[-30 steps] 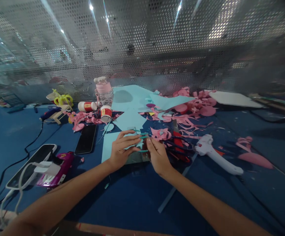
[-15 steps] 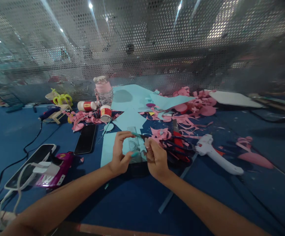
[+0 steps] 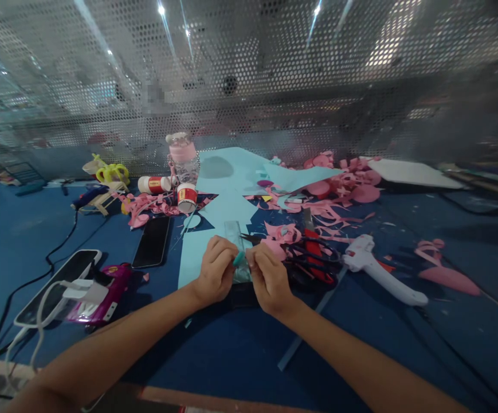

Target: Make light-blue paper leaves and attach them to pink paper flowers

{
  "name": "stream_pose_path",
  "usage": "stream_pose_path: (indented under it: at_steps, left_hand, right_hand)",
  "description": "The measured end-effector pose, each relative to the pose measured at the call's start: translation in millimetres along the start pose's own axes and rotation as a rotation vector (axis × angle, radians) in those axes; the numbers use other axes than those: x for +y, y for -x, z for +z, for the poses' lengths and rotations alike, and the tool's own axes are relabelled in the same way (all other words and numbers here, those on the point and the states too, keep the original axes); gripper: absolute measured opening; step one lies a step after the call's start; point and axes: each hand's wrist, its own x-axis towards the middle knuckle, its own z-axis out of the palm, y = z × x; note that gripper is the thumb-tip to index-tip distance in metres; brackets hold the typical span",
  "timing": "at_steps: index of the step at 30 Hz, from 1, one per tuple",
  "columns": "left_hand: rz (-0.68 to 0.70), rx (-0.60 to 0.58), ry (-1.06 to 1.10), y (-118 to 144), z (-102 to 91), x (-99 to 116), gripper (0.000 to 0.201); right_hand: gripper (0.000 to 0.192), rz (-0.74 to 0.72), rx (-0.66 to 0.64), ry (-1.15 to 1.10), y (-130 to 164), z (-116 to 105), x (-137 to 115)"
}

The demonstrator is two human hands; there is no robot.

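Left hand: we curled our left hand [image 3: 215,273], fingers pinching the small teal paper strip [image 3: 238,259].
Right hand: our right hand [image 3: 269,279] pinched its other end.
Strip axis: tilted, up-right.

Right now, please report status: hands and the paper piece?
Left hand and right hand both pinch teal paper piece. Scissors lie close right.
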Motion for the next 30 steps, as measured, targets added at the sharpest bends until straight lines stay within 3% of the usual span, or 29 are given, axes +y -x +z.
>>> stream_pose_path:
  at_steps: [17,21,24,26,30]
  left_hand:
    - [-0.009,-0.021,0.097,1,-2.1,5,0.016]
    - [-0.113,0.009,0.157,1,-1.4,2,0.019]
    - [-0.180,0.000,0.154,0,-0.6,-4,0.039]
    - [-0.130,-0.075,0.149,0,0.7,-9,0.048]
    - [-0.009,-0.101,0.152,-1,3.4,-19,0.038]
  right_hand:
    - [0.023,-0.097,0.005,-0.056,2,1,-3]
    - [0.022,-0.040,0.062,-0.006,2,1,0]
    - [0.021,0.002,0.073,0.048,1,-2,6]
    - [0.020,0.007,0.055,0.086,1,-4,10]
    - [0.019,0.102,0.036,0.070,1,-4,14]
